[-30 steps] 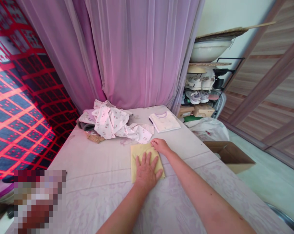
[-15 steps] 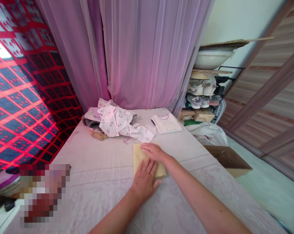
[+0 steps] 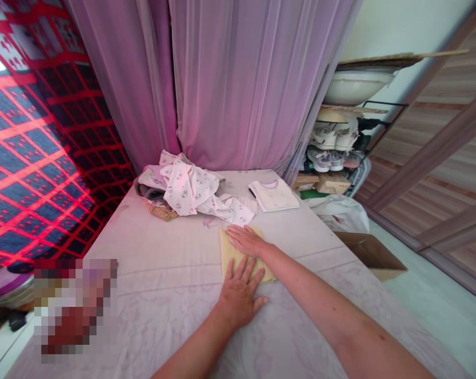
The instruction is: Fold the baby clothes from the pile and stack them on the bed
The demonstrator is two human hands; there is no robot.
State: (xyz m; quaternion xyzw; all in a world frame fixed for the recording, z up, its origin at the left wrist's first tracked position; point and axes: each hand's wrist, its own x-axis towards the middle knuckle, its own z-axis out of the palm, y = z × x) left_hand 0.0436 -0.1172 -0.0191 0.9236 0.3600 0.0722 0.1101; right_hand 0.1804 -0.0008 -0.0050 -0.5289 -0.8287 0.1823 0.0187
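Note:
A folded yellow cloth garment (image 3: 227,251) lies flat on the pale patterned bed cover (image 3: 162,258). My left hand (image 3: 240,296) rests on its near part, palm down with the fingers spread; the thumb reaches past the cloth onto the cover. Across the far part lies my right hand (image 3: 245,241), also flat, fingers stretched out to the left. Neither hand grips anything. Beyond them sits a loose heap of clothes with a white printed garment (image 3: 190,187) on top. To its right is a neatly folded white shirt (image 3: 275,195) with a purple neckline.
Purple curtains (image 3: 238,89) hang behind the bed. Right of it stand a shoe rack (image 3: 332,134), a white plastic bag (image 3: 340,213) and an open cardboard box (image 3: 374,255). A blurred-out item (image 3: 76,308) lies on the left edge, beside a red-and-black checked cloth (image 3: 36,137).
My left hand's fingers have spread wider and it has drawn slightly nearer to me on the yellow garment. My right hand lies flatter across it. The view has shifted a little.

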